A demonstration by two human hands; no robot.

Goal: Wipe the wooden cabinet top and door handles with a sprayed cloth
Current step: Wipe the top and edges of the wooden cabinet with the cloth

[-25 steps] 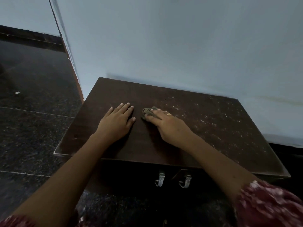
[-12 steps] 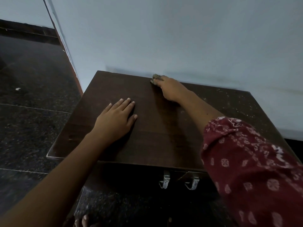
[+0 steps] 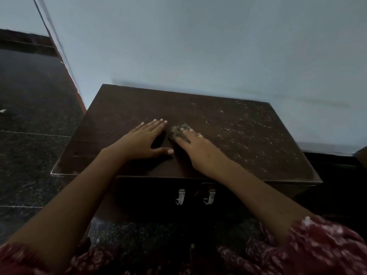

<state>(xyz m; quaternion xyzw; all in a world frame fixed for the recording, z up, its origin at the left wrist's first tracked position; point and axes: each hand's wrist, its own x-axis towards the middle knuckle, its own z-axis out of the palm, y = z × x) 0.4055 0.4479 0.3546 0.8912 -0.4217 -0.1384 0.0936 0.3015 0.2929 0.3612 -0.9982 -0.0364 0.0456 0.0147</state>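
A dark wooden cabinet top (image 3: 248, 139) fills the middle of the head view, with pale specks scattered over its right half. My right hand (image 3: 196, 147) presses a small greenish cloth (image 3: 179, 131) flat onto the middle of the top. My left hand (image 3: 143, 140) lies palm down just left of the cloth, fingers spread, holding nothing. Two metal door handles (image 3: 195, 196) hang side by side on the cabinet's dark front, below the front edge.
A pale wall (image 3: 198, 46) rises right behind the cabinet. Dark speckled stone floor (image 3: 29, 126) stretches to the left and in front. A brown wall corner edge (image 3: 77, 94) runs down at the cabinet's back left. Another dark object (image 3: 361, 157) shows at the far right.
My right hand has drawn the cloth back from the cabinet's far edge to the middle, beside my left hand. My left hand has stayed flat in place.
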